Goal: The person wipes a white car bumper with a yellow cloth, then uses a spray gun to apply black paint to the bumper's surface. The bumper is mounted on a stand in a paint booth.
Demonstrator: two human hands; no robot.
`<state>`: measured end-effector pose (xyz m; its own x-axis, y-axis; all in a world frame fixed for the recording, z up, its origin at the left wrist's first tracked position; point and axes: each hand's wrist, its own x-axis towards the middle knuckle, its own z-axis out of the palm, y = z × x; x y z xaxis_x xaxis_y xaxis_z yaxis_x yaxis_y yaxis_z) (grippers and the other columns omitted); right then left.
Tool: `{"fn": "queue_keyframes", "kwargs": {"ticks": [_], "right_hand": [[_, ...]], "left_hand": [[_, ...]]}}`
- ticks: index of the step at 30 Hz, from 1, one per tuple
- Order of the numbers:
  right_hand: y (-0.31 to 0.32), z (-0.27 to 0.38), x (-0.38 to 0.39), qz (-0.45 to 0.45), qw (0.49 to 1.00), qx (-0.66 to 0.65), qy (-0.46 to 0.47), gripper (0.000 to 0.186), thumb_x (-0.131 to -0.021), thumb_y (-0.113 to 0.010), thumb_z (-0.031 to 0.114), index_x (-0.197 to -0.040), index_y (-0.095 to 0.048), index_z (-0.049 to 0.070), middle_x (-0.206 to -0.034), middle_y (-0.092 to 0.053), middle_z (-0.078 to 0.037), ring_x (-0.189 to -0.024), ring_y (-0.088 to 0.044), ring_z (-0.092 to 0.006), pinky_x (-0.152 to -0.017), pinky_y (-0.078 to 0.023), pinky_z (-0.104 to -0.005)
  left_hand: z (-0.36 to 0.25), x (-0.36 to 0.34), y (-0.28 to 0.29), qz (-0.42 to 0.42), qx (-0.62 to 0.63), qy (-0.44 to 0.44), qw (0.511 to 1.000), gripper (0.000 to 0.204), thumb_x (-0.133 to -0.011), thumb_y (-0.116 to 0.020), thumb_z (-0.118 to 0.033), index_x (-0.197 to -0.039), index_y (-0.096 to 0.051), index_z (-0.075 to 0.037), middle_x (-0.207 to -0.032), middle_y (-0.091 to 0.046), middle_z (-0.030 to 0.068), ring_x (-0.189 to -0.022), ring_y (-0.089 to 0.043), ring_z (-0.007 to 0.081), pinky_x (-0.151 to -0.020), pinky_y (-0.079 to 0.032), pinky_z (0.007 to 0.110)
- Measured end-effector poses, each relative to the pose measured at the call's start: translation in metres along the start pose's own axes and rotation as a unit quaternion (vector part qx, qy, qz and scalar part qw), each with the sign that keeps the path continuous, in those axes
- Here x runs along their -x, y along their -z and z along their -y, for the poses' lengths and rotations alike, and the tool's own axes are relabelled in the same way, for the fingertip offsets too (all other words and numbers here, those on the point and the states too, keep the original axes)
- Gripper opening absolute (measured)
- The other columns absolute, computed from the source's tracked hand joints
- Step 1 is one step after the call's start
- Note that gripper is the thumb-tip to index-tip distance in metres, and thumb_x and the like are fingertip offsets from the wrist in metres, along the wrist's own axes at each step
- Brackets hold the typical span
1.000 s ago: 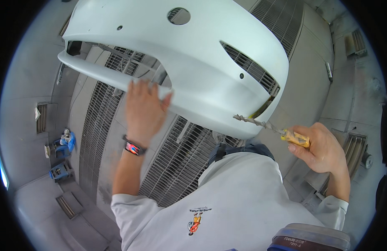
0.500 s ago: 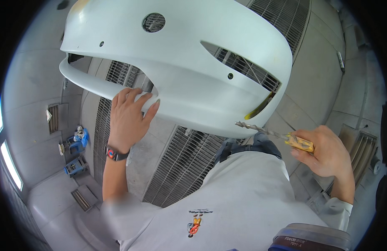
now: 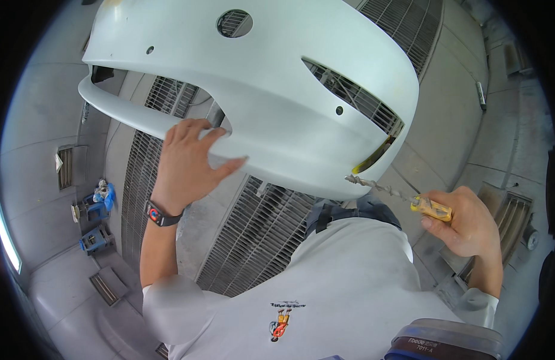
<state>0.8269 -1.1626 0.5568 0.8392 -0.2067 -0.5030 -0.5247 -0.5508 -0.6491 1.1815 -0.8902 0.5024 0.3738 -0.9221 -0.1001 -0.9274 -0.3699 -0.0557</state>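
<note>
A pale white car bumper cover (image 3: 271, 114) stretches across the upper middle, with a round hole and long slots in it. My left hand (image 3: 193, 159) rests its fingertips on the cover's lower strip, beside the large opening. Its fingers are apart, the thumb points out to the right, and it holds nothing. My right hand (image 3: 469, 222) is closed around the yellow handle of a tool with a twisted metal shaft (image 3: 382, 187). The shaft's tip lies close to the cover's lower right corner, near a yellow-edged slot (image 3: 373, 157). Whether the tip touches the cover I cannot tell.
Metal floor grates (image 3: 253, 234) run under and beside the cover. Blue stools (image 3: 97, 239) stand at the left, one with a bundle in blue plastic (image 3: 103, 195). A clear-topped container (image 3: 445, 342) shows at the lower right edge. Wall vents (image 3: 499, 228) sit at the right.
My left thumb has spread farther out from the fingers. The cover appears shifted slightly within the view. The right hand keeps its grip on the tool, almost in the same place.
</note>
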Motion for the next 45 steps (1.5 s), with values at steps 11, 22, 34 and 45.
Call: {"fn": "queue_keyframes", "kwargs": {"ticks": [11,22,34,45], "right_hand": [[-0.024,0.016,0.008,0.014,1.000,0.009,-0.010,0.026,-0.090,-0.075,0.026,-0.107,-0.073,0.007,-0.064,-0.062,-0.016,-0.060,-0.061,-0.0394,-0.057,-0.047,-0.0437],[-0.043,0.035,0.009,0.007,0.998,0.016,-0.058,0.032,-0.094,-0.070,0.035,-0.093,-0.067,0.003,-0.059,-0.056,-0.013,-0.054,-0.055,-0.0330,-0.055,-0.044,-0.0402],[-0.060,0.057,0.019,-0.021,0.993,-0.023,-0.113,0.034,-0.100,-0.065,0.033,-0.099,-0.067,-0.002,-0.069,-0.069,-0.005,-0.059,-0.060,-0.0122,-0.057,-0.045,-0.0280],[-0.075,0.059,0.022,0.025,0.988,0.041,-0.145,0.028,-0.100,-0.063,0.027,-0.096,-0.066,-0.001,-0.069,-0.068,-0.005,-0.066,-0.065,-0.0143,-0.066,-0.050,-0.0303]], "left_hand": [[-0.004,0.013,-0.050,-0.116,-0.004,-0.045,0.992,0.090,-0.078,-0.076,-0.069,-0.128,-0.065,0.006,-0.137,-0.060,0.0194,-0.134,-0.050,0.0403,-0.117,-0.036,0.052],[-0.056,-0.005,-0.140,-0.448,0.402,0.258,0.755,0.092,-0.105,-0.053,-0.033,-0.156,0.005,0.017,-0.163,0.002,0.0438,-0.155,-0.002,0.0551,-0.127,-0.006,0.058],[-0.154,0.011,-0.147,-0.482,0.416,0.225,0.737,0.093,-0.097,-0.061,-0.019,-0.157,0.001,0.017,-0.162,-0.001,0.0431,-0.153,-0.006,0.0576,-0.124,-0.012,0.063],[-0.198,0.015,-0.195,-0.398,0.616,0.246,0.634,0.102,-0.097,-0.065,-0.028,-0.159,0.006,0.011,-0.163,-0.002,0.0412,-0.153,-0.008,0.0563,-0.125,-0.014,0.059]]}}
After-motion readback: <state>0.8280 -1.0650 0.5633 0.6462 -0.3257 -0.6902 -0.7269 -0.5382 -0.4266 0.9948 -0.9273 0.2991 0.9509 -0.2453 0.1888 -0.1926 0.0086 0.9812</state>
